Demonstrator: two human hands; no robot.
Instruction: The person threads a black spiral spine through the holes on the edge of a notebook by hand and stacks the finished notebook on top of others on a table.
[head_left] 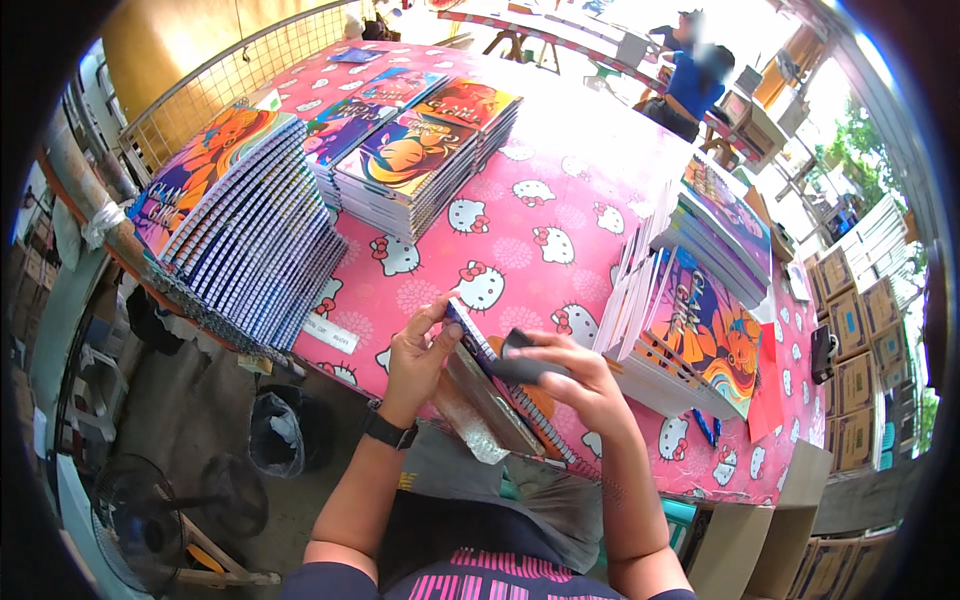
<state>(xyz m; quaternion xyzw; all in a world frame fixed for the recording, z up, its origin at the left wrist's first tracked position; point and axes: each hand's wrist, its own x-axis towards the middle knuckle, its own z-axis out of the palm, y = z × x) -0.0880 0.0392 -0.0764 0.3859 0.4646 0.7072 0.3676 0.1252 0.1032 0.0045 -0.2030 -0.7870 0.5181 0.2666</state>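
Observation:
At the table's near edge, my left hand [415, 362] pinches the upper end of a spiral-bound notebook [468, 326] between thumb and fingers. The notebook is tilted, its coil edge running down toward my right forearm. My right hand [585, 378] grips a dark grey, rounded block-like object [528, 370] and holds it against or just over the coil edge; contact cannot be made out. Its exact kind is unclear. Beside the notebook, on my side, lies a brown bar-shaped piece [490, 402] partly wrapped in clear plastic.
A tall leaning stack of spiral notebooks [250, 235] stands left, with more stacked notebooks [410, 155] behind. At right are fanned notebooks [700, 325], blue pens [705, 428] and a red sheet [766, 385]. A pink patterned cloth [515, 240] covers the table. A fan [140, 510] stands lower left.

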